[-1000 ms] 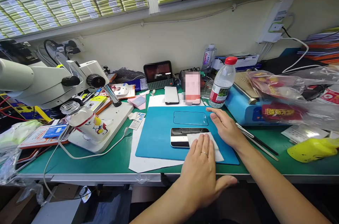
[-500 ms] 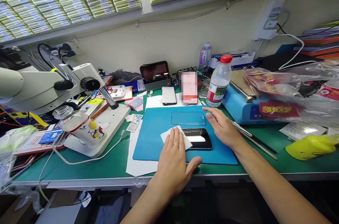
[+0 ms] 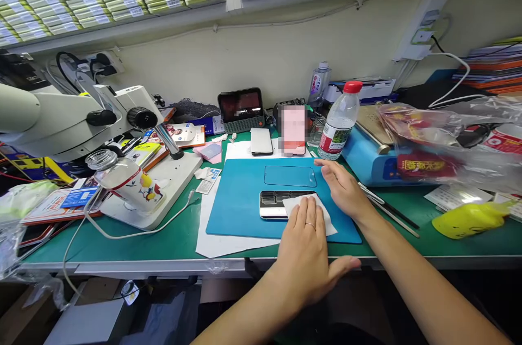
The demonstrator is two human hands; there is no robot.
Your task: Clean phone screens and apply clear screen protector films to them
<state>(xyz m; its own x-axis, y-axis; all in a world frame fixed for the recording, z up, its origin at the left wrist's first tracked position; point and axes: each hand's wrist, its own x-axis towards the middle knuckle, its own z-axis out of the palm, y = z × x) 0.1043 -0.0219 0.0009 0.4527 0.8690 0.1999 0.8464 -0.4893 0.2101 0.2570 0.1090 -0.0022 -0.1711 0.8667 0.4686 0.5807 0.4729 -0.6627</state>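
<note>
On the blue rubber mat (image 3: 240, 204): left hand (image 3: 304, 247) flat, pressing white wipe (image 3: 310, 213) on dark glossy phone (image 3: 272, 205), its nine-o'clock half uncovered; right hand (image 3: 345, 190) open, bracing three-o'clock edge.

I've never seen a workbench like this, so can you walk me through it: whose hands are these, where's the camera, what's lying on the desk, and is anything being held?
The camera sits on the person's head, looking forward and down, so both arms are their own. The left hand lies flat, pressing a white cloth onto a phone lying on a blue mat. The right hand rests flat on the mat at the phone's right end. Neither hand grips anything; both are open. The mat lies on a green bench. To the left stands a microscope with a small glass jar on its base. Behind the mat are a red-capped water bottle, a second phone and a small screen.
</note>
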